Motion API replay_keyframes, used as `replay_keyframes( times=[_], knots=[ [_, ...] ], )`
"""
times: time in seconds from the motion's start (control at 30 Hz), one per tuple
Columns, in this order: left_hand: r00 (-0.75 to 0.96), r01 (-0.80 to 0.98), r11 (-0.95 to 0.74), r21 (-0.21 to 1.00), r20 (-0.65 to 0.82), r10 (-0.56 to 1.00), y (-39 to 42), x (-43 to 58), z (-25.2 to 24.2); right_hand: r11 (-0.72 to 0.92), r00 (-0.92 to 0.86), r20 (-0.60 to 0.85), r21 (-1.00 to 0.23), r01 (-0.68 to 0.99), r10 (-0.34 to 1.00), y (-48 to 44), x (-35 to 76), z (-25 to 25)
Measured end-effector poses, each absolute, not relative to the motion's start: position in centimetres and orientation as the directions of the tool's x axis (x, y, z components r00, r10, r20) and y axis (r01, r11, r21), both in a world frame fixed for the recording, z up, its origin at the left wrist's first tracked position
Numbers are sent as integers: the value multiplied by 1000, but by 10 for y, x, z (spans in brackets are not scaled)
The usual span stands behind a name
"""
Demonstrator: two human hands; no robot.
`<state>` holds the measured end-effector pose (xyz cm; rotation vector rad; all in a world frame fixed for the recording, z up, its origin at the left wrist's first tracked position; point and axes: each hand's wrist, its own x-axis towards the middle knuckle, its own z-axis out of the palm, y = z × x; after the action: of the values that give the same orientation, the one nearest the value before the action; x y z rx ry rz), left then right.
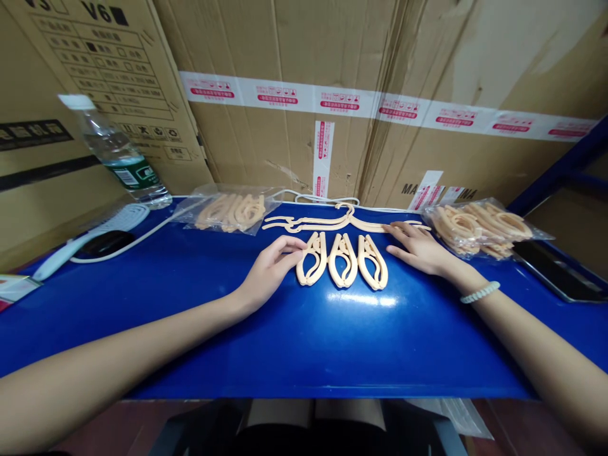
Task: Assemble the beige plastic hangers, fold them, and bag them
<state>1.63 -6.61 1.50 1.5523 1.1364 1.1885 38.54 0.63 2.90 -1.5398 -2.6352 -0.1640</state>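
Observation:
Three peach plastic loop-shaped hanger pieces point(342, 259) lie side by side on the blue table point(304, 342). My left hand point(272, 269) rests beside them, its fingertips touching the leftmost piece, fingers slightly curled and holding nothing. My right hand point(418, 248) lies flat and open to their right, fingertips on the end of a long unfolded peach hanger point(332, 223) that lies behind the three pieces. A beaded bracelet point(479, 292) is on my right wrist.
A clear bag of peach pieces point(230, 212) lies at back left, another bag point(482, 227) at back right. A water bottle point(118, 155), a white cable and a dark object point(107, 242) sit at left. A dark tablet point(555, 269) lies far right. Cardboard boxes point(294, 88) stand behind.

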Motion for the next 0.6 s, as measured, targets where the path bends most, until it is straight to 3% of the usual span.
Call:
replay_keyframes(
  times=[0.33, 0.6],
  knots=[
    [124, 136, -205, 969, 189, 974, -66, 16, 17, 454, -453, 152, 31, 890, 878, -7, 390, 26],
    [100, 95, -202, 975, 192, 976, -65, 15, 16, 477, -453, 275, -28, 878, 848, -3, 407, 38]
  ],
)
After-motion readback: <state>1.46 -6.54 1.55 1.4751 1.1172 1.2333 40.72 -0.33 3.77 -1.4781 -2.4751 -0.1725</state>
